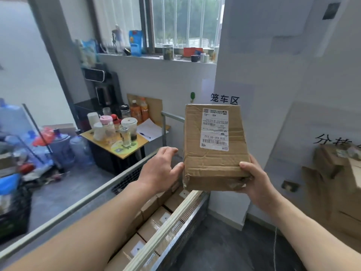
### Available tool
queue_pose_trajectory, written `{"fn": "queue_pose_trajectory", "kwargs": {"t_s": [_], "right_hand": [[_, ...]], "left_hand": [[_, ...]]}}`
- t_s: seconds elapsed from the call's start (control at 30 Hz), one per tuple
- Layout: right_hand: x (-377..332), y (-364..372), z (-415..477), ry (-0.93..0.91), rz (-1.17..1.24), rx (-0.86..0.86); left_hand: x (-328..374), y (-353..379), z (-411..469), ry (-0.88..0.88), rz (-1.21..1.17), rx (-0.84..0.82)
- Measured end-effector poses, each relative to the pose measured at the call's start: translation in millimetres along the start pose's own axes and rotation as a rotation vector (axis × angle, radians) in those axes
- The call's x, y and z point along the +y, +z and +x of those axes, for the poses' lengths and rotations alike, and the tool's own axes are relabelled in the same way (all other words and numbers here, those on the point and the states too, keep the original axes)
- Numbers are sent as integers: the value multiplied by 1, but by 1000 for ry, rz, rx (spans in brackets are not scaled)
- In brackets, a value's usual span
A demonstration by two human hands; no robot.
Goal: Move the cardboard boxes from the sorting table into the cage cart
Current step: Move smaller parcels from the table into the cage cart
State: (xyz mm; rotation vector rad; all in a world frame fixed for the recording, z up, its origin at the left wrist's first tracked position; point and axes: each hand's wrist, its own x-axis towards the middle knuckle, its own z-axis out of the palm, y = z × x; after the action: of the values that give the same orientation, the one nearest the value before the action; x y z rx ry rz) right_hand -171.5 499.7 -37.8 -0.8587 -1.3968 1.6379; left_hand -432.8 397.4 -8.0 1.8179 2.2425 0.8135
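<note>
A creased cardboard box [214, 165] with a white shipping label on top hangs in the air above the cage cart [172, 229]. My right hand [256, 178] grips its near right corner, thumb on top and fingers underneath. My left hand [162, 169] is beside the box's left edge with fingers spread and relaxed; the thumb is at the box's near left corner. Several labelled cardboard boxes [154, 223] lie packed inside the cart below my arms. More cardboard boxes [336, 173] are stacked at the right edge of the view.
The cart's metal rail [74, 208] runs diagonally under my left arm. Beyond it stands a small yellow table [134, 147] with cups and jars, plus water jugs [80, 149] on the floor. A white wall with black characters is straight ahead.
</note>
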Motion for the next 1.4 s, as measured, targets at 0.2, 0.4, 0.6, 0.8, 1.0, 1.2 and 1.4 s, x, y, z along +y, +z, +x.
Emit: {"fn": "queue_pose_trajectory", "kwargs": {"t_s": [0.2,0.4,0.6,0.8,1.0,1.2,1.4], "right_hand": [[9,98,18,-2,-21,-113],[13,218,35,-71,-77,-260],[44,320,59,-73,-19,-325],[93,403,89,12,-13,-387],[160,465,114,160,27,-504],[231,503,124,319,13,-629],[308,508,127,455,-61,-729]], "left_hand": [[-85,-49,-15,-67,-15,41],[-175,-113,-36,-131,-30,114],[-263,-165,-65,-241,-32,156],[-341,-189,-107,-409,22,174],[-403,-188,-147,-602,24,182],[-444,-157,-177,-785,-14,174],[-482,-95,-206,-961,-63,131]]}}
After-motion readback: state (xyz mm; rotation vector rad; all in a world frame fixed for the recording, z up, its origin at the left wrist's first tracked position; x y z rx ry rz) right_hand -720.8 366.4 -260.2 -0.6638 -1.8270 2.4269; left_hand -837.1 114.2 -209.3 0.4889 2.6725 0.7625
